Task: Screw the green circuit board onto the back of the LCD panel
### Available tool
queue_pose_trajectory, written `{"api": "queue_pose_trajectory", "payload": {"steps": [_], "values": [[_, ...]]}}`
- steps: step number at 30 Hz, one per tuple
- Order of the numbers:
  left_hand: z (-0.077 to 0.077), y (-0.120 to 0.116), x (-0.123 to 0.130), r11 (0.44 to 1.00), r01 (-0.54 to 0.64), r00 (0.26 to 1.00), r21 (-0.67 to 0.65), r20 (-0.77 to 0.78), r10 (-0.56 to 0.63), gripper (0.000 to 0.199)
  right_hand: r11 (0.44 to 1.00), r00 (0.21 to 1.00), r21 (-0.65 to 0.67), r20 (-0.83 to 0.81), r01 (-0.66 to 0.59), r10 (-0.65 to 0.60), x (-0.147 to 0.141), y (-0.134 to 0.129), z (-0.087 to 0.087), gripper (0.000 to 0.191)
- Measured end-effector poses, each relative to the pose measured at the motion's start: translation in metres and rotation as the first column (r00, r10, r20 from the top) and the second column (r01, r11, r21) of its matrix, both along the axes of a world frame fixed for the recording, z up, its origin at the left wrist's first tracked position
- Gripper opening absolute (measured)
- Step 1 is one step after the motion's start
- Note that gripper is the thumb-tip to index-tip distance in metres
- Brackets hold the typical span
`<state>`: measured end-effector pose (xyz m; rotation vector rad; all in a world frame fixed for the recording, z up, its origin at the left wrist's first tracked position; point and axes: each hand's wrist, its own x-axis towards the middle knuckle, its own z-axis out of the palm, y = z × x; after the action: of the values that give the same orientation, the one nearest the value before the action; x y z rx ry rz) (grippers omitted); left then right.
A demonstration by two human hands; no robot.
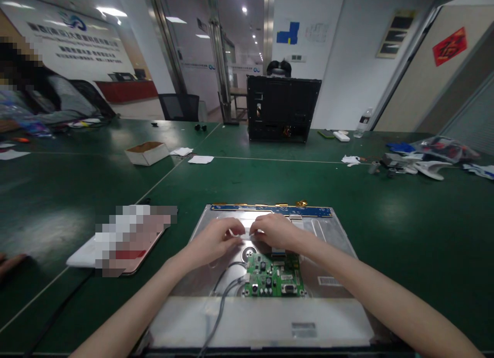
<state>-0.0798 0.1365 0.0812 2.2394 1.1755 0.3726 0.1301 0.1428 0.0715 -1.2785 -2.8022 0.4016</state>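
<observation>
In front of me a display panel lies with its silver metal back facing up. A green circuit board sits on its middle, with dark cables running from its left side down to the near edge. Along the far edge is a narrow blue circuit strip. My left hand and my right hand meet just beyond the green board, both with fingers pinched. Something small and pale shows between the fingertips; it is too small to name. My right wrist hides part of the panel.
Left of the panel lie a pink phone-like object, partly blurred out, and a black cable. Farther off are a small open box, papers, and an upright black panel. A bottle and bags stand right. Another person's hand shows left.
</observation>
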Motion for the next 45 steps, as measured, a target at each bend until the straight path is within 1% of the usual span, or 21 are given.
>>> {"api": "queue_pose_trajectory", "payload": {"steps": [2,5,7,9,11,14,16,18,20,26,29,34,38,41,45], "values": [[0.008,-0.010,-0.006,0.996,0.073,0.997,-0.045,-0.033,-0.075,0.012,1.000,1.000,0.014,-0.015,0.005,-0.005,0.005,-0.003,0.001,0.035],[0.016,-0.028,-0.010,0.976,0.197,0.980,-0.098,-0.002,-0.198,0.012,0.998,0.998,0.043,-0.049,0.037,-0.035,0.015,-0.009,0.003,0.022],[0.017,-0.039,-0.011,0.945,0.296,0.954,-0.136,-0.009,-0.300,0.013,0.996,0.996,0.061,-0.071,0.062,-0.058,0.021,-0.014,0.005,0.019],[0.015,-0.048,-0.011,0.933,0.335,0.940,-0.133,-0.024,-0.341,0.016,0.994,0.994,0.073,-0.089,0.076,-0.069,0.027,-0.018,0.005,0.021],[0.009,-0.055,-0.012,0.947,0.309,0.948,-0.091,-0.047,-0.314,0.016,0.994,0.992,0.080,-0.102,0.078,-0.069,0.031,-0.023,0.003,0.021],[-0.003,-0.063,-0.013,0.986,0.161,0.982,-0.034,-0.093,-0.164,0.006,0.993,0.991,0.085,-0.116,0.082,-0.072,0.034,-0.027,-0.001,0.020],[-0.011,-0.066,-0.011,0.996,0.087,0.990,-0.031,-0.106,-0.090,0.009,0.992,0.989,0.085,-0.124,0.090,-0.079,0.036,-0.029,-0.004,0.019],[-0.016,-0.069,-0.009,0.997,0.073,0.991,-0.019,-0.108,-0.074,0.006,0.992,0.988,0.084,-0.129,0.096,-0.084,0.037,-0.030,-0.005,0.019],[-0.018,-0.070,-0.006,0.996,0.087,0.990,-0.002,-0.109,-0.087,0.010,0.992,0.988,0.082,-0.132,0.097,-0.086,0.037,-0.031,-0.005,0.019],[-0.020,-0.071,-0.004,0.992,0.122,0.987,0.018,-0.105,-0.119,0.014,0.993,0.988,0.073,-0.134,0.091,-0.081,0.038,-0.033,-0.004,0.017],[-0.021,-0.070,-0.005,0.992,0.125,0.982,0.030,-0.145,-0.120,0.015,0.993,0.988,0.074,-0.133,0.088,-0.078,0.039,-0.034,-0.005,0.017],[-0.020,-0.069,0.000,0.992,0.104,0.968,0.071,-0.234,-0.085,0.014,0.994,0.989,0.077,-0.130,0.079,-0.068,0.039,-0.036,-0.006,0.016],[-0.014,-0.070,0.004,0.997,0.056,0.975,0.046,-0.217,-0.044,0.014,0.995,0.990,0.070,-0.125,0.077,-0.068,0.040,-0.036,-0.006,0.015],[-0.010,-0.073,0.002,1.000,0.019,0.983,0.013,-0.185,-0.016,0.014,0.995,0.990,0.066,-0.123,0.076,-0.067,0.041,-0.036,-0.006,0.015],[-0.007,-0.073,-0.006,0.999,0.020,0.989,-0.047,-0.143,-0.026,0.015,0.995,0.990,0.063,-0.126,0.078,-0.069,0.042,-0.036,-0.006,0.015]]}}
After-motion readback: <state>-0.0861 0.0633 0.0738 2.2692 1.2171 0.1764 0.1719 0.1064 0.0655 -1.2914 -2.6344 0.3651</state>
